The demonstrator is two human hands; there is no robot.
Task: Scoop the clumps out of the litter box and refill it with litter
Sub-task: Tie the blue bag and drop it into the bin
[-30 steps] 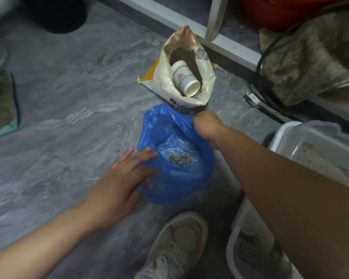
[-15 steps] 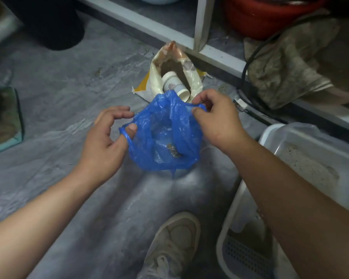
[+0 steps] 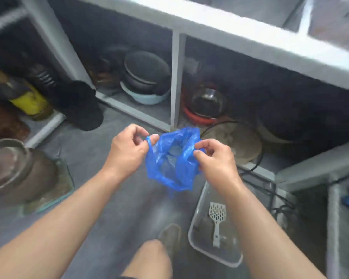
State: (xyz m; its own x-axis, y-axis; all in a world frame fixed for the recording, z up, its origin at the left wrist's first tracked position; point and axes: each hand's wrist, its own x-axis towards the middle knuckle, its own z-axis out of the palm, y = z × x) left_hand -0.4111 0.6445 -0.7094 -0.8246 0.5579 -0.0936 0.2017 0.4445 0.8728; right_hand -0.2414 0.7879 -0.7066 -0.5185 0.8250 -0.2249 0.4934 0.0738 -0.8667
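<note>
You hold the blue plastic bag [image 3: 172,162] in the air between your hands: your left hand [image 3: 127,152] pinches one handle loop, your right hand [image 3: 214,158] is clamped on the opposite edge. It looks thin, limp and light, probably slippery, so grip the handles, not the film. Below your right hand, the scoop [image 3: 217,218] lies in the litter box [image 3: 195,224].

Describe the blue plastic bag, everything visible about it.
The blue plastic bag is thin, crinkled, translucent film, held off the floor in front of the person. The left hand pinches one handle loop; the right hand pinches the other side of the rim, so the mouth gapes open upward. The body sags to a bottom point. Blur hides any contents. Only the two hands touch it.
</note>
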